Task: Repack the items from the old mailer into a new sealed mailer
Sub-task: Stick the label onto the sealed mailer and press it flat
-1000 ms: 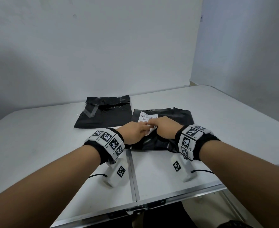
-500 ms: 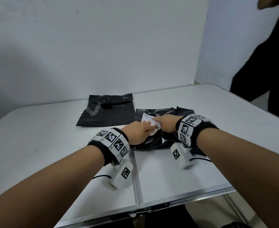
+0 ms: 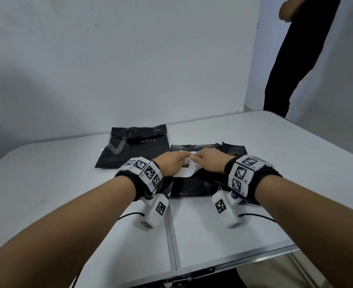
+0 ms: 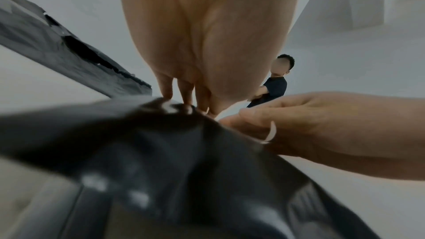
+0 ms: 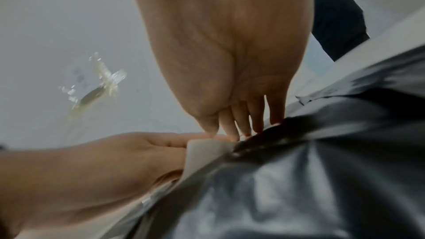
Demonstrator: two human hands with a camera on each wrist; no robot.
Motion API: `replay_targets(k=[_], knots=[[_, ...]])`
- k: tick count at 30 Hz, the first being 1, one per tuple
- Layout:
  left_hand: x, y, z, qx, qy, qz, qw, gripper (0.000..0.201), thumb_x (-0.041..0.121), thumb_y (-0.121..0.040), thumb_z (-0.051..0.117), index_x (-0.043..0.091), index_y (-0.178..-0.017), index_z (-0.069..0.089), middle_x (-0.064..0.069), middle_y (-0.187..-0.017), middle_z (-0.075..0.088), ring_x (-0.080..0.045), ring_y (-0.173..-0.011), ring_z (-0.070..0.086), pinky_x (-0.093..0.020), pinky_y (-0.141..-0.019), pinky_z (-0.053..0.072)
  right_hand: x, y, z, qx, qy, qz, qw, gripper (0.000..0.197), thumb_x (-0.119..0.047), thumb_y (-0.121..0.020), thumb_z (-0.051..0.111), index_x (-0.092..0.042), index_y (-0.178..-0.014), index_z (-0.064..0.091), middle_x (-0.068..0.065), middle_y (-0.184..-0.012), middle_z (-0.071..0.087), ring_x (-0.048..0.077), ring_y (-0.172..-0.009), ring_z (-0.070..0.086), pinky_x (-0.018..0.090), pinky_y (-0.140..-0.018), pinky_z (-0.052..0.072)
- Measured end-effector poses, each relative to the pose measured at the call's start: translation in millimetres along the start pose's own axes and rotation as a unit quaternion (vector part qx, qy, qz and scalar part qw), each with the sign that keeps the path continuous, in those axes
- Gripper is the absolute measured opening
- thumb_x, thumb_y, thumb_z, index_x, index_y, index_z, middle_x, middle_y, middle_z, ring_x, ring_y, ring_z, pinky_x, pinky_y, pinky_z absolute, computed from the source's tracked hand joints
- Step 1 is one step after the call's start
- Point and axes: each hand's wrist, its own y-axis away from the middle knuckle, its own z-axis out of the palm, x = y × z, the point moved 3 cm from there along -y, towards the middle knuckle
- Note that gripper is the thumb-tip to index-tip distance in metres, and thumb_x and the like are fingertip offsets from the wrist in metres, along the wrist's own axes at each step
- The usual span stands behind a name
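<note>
A: Starting at the left, what do we have on the white tabletop (image 3: 46, 175)?

B: We see a torn black mailer (image 3: 134, 150) lying flat toward the back, apart from both hands.

A: And just right of it?

B: We see a second black mailer (image 3: 194, 186), crumpled, lying near the front edge with a white shipping label (image 3: 187, 170) on top. Our left hand (image 3: 171, 165) rests on the label's left part, its fingers (image 4: 168, 90) curled down with the tips on the mailer.

A: Does it have hold of the label?

B: We cannot tell; the fingers press on it, but no pinch shows.

A: And the right hand (image 3: 211, 162)?

B: We see it meet the left over the label. Its fingers (image 5: 230, 126) point down, thumb and forefinger closed on the label's lifted white edge.

A: Farther right?

B: We see a person in black clothes (image 3: 292, 59) standing beyond the tabletop's far right corner.
</note>
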Motion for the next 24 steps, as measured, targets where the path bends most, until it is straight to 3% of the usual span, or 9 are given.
replay_targets(k=[2,4,6,9,11,15,18,20,24], knots=[[3,-5,6,-0.037,0.016,0.012,0.999,0.042,0.019,-0.104,0.028,0.015,-0.145,0.036,-0.005,-0.149,0.039,-0.022,-0.139,0.033,-0.02,-0.107,0.019,1,3,2,-0.008,0.012,-0.001,1.0,0.039,-0.027,-0.102,0.033,-0.004,-0.104,0.065,0.017,-0.114,0.062,0.029,-0.107,0.057,0.03,-0.088,0.039],[-1,-9,11,-0.056,0.018,-0.003,0.998,0.045,0.023,-0.104,0.025,0.015,-0.149,0.028,-0.004,-0.157,0.024,-0.021,-0.147,0.016,-0.022,-0.114,0.007,0,6,6,-0.019,0.024,-0.001,1.0,0.041,-0.025,-0.102,0.031,-0.001,-0.117,0.06,0.017,-0.123,0.061,0.03,-0.116,0.055,0.03,-0.093,0.038],[-5,-13,13,-0.057,0.023,-0.028,0.998,0.047,0.024,-0.105,0.023,0.012,-0.15,0.023,-0.005,-0.16,0.016,-0.017,-0.149,0.008,-0.022,-0.115,0.002,1,5,9,-0.024,0.027,0.0,0.999,0.039,-0.022,-0.102,0.031,-0.001,-0.12,0.057,0.016,-0.125,0.059,0.03,-0.116,0.054,0.029,-0.092,0.037],[-6,-18,14,-0.049,0.043,-0.061,0.996,0.048,0.023,-0.104,0.025,0.003,-0.148,0.024,-0.008,-0.159,0.018,-0.018,-0.148,0.012,-0.021,-0.113,0.007,4,4,11,-0.029,0.013,0.002,0.999,0.036,-0.019,-0.1,0.032,0.0,-0.118,0.056,0.017,-0.123,0.059,0.03,-0.114,0.054,0.026,-0.083,0.035],[-11,-22,15,-0.054,0.045,-0.082,0.994,0.052,0.027,-0.103,0.027,0.005,-0.15,0.02,-0.008,-0.159,0.016,-0.02,-0.148,0.012,-0.027,-0.116,0.008,6,4,11,-0.03,0.006,0.006,1.0,0.035,-0.02,-0.1,0.033,-0.001,-0.118,0.056,0.017,-0.122,0.059,0.029,-0.113,0.054,0.025,-0.08,0.032],[-22,-24,20,-0.059,0.044,-0.127,0.989,0.062,0.038,-0.1,0.028,0.014,-0.153,0.007,-0.007,-0.161,0.009,-0.022,-0.149,0.007,-0.041,-0.121,0.007,6,5,11,-0.032,0.001,0.012,0.999,0.039,-0.023,-0.101,0.034,-0.003,-0.131,0.05,0.015,-0.131,0.055,0.03,-0.122,0.05,0.03,-0.096,0.037],[-20,-17,21,-0.027,0.077,-0.114,0.99,0.06,0.036,-0.102,0.026,0.006,-0.152,0.01,-0.011,-0.16,0.008,-0.026,-0.149,0.006,-0.038,-0.12,0.006,5,7,11,-0.026,-0.012,0.005,1.0,0.039,-0.022,-0.1,0.037,-0.004,-0.132,0.05,0.014,-0.132,0.055,0.03,-0.123,0.05,0.033,-0.101,0.037],[-21,-10,17,0.011,0.106,-0.075,0.991,0.052,0.029,-0.103,0.027,0.006,-0.15,0.02,-0.011,-0.157,0.019,-0.029,-0.148,0.013,-0.037,-0.12,0.013,5,10,8,-0.003,-0.025,-0.006,1.0,0.04,-0.022,-0.098,0.042,-0.006,-0.135,0.05,0.012,-0.134,0.055,0.028,-0.124,0.049,0.031,-0.102,0.035],[-24,15,15,0.018,0.073,-0.016,0.997,0.049,0.022,-0.104,0.029,0.015,-0.151,0.021,0.003,-0.16,0.011,-0.017,-0.148,0.013,-0.023,-0.116,0.01,2,16,2,0.074,-0.064,-0.036,0.995,0.04,-0.016,-0.094,0.05,-0.016,-0.133,0.055,0.007,-0.135,0.057,0.021,-0.125,0.05,0.022,-0.102,0.034]])
